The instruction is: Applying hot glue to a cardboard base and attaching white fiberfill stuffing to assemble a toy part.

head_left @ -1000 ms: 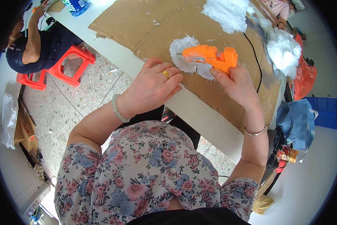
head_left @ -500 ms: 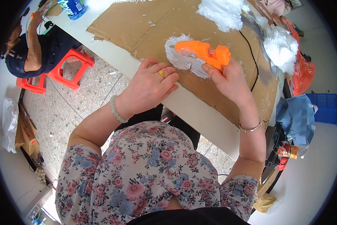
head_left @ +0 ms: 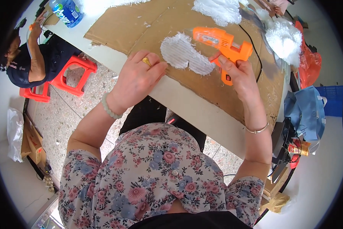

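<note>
My right hand (head_left: 238, 76) is wrapped round the handle of an orange hot glue gun (head_left: 221, 41), its nozzle pointing left. The gun is raised above the cardboard sheet (head_left: 141, 36). Below and left of it lies a flat white ribbed piece (head_left: 181, 51) with ragged, fringed edges and a notch in its near side. My left hand (head_left: 139, 78) is at the near edge of the cardboard, fingers curled in and back of the hand up. Whatever those fingers may hold is hidden beneath them.
White fringed bundles (head_left: 219, 11) lie at the far side, with another fluffy one (head_left: 284, 40) at the right. A black cord (head_left: 251, 42) crosses the cardboard. A blue bottle (head_left: 67, 13) stands far left. Beyond the table, a person (head_left: 30, 57) sits near red stools (head_left: 74, 76).
My right hand has lifted the glue gun up and right, off the white piece. The left hand has drawn back leftward from beside the piece, its fingers curling in.
</note>
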`<state>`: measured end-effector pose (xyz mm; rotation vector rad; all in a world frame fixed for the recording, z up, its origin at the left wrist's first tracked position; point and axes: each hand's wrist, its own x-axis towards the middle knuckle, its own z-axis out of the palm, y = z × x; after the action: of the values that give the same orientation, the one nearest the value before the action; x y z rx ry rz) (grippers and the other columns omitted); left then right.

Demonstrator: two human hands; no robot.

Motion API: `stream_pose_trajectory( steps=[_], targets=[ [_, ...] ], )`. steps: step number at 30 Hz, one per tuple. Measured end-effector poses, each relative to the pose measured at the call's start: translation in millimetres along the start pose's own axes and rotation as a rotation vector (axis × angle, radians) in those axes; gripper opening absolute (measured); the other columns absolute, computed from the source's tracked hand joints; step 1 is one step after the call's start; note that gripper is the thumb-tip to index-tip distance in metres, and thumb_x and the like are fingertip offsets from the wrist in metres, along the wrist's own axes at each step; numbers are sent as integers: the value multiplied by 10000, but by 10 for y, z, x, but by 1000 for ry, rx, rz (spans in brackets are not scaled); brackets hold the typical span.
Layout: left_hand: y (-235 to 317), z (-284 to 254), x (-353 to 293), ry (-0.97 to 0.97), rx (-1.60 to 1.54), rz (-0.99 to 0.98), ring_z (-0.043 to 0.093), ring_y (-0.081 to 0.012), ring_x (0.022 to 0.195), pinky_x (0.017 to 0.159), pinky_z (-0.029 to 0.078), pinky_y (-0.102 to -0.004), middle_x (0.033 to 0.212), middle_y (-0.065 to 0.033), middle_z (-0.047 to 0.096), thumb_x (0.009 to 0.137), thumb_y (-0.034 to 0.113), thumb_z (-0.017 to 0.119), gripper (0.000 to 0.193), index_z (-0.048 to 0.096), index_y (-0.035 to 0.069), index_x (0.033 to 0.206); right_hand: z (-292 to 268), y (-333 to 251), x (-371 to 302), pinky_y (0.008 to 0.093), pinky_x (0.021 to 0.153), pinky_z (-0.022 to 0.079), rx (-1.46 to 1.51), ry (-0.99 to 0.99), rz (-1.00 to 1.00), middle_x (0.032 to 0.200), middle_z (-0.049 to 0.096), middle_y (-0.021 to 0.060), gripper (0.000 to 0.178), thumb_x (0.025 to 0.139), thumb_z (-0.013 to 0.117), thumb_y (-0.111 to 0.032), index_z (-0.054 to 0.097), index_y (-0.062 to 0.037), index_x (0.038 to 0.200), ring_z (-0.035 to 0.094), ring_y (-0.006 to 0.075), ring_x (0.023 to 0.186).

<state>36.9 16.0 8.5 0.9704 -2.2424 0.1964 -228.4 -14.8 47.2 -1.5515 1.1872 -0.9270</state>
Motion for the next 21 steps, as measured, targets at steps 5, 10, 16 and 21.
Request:
stream_pose_trajectory(
  steps=[5,10,16,21],
  targets=[
    [-8,52,179,-81,57,142,539,-222,865,790,439,-350,864,-50,558,694,98,602,210,611,54,899,-3,3,-18,268,696,504,303,34,131,974,643,74,220,938,542,-216,579,-36,1059,593,134,804],
    [-24,74,282,-130,115,259,533,-210,878,809,428,-351,849,-39,551,691,108,592,179,624,49,856,161,73,34,363,834,539,521,64,104,1050,604,98,244,948,515,-194,538,-15,1112,621,216,965],
    [-152,127,311,-73,-15,50,547,-241,864,788,431,-364,823,-43,558,717,69,646,76,616,69,787,330,107,24,394,855,534,541,45,24,1082,570,85,254,957,498,-183,524,-19,1149,589,222,1045],
    [-195,211,397,-111,-23,-80,557,-261,829,768,436,-377,787,-51,563,736,75,665,68,605,74,766,292,170,10,376,853,529,522,22,10,1077,582,85,258,962,496,-200,530,-20,1143,584,183,1037]
  ],
)
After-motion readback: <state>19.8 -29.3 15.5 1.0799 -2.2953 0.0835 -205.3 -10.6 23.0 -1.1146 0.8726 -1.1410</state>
